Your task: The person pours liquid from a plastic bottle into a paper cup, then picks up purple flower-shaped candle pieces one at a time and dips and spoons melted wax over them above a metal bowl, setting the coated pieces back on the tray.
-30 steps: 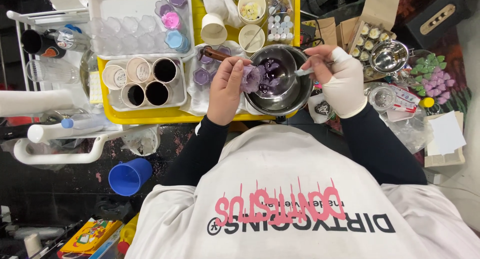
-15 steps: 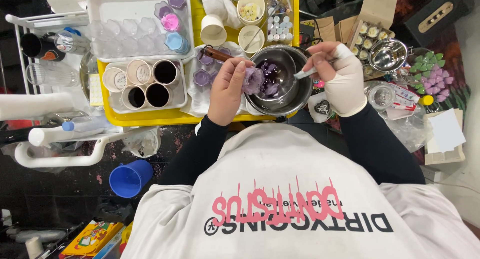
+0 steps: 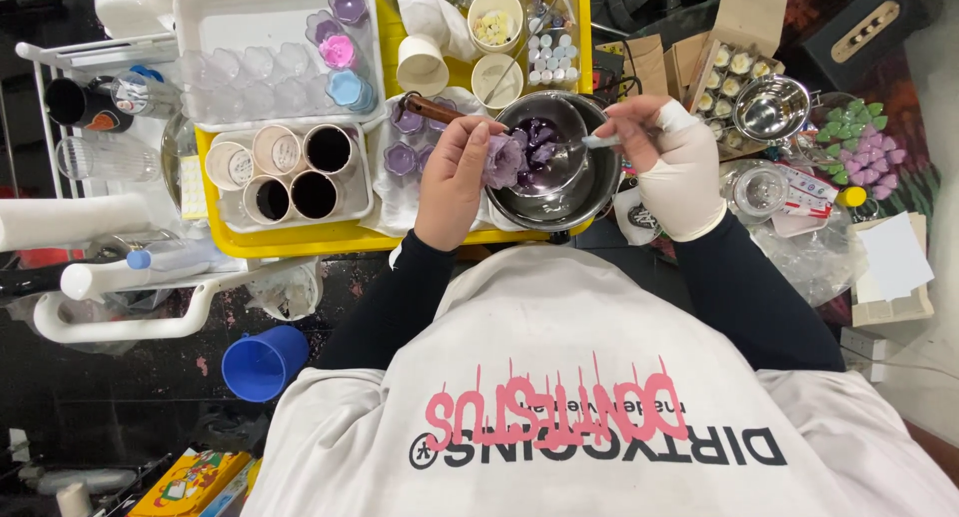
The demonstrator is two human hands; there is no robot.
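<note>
My bare left hand [image 3: 452, 177] holds a pale purple flower-shaped piece [image 3: 504, 160] over the rim of a steel bowl [image 3: 597, 195] that contains purple pieces. My right hand [image 3: 671, 157], in a white glove, grips a thin spoon-like tool [image 3: 597, 141] whose tip reaches into the bowl. The bowl sits at the near edge of a yellow tray [image 3: 300, 239].
On the tray stand a white tray of clear moulds [image 3: 250, 72] with purple, pink and blue flower pieces, several paper cups [image 3: 290, 172] and cream cups [image 3: 494, 22]. A blue cup [image 3: 262, 362] lies lower left. A small steel bowl [image 3: 769, 107] and green and purple flowers [image 3: 859, 142] lie to the right.
My left hand has shifted a little with the purple piece at the bowl's rim. My right hand stays over the bowl with the tool.
</note>
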